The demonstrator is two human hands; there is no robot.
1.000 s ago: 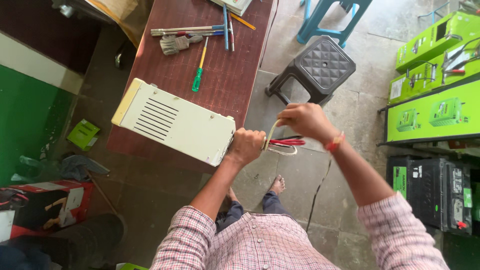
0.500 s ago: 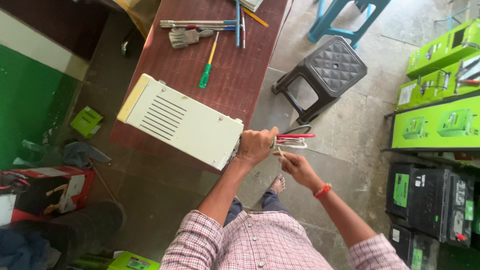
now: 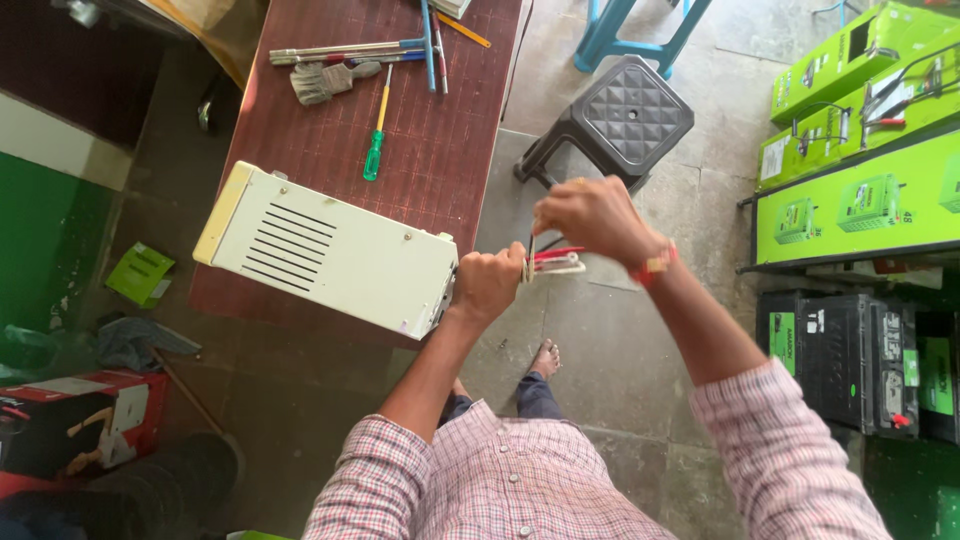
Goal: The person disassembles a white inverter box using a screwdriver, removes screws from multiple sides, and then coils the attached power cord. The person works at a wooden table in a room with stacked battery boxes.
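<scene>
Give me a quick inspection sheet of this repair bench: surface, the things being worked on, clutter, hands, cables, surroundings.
Surface: reddish-brown table, scuffed.
Job's things: cream metal box with vent slots, lying at the table's near edge.
Clutter: green-handled screwdriver, brush and long thin tools at the far end.
Hands: left hand closed on the wire bundle at the box's end; right hand pinching a strand above it.
Cables: red and white wires, bunched beside the left fist.
Surroundings: dark stool, green cartons, black batteries, stone floor.
</scene>
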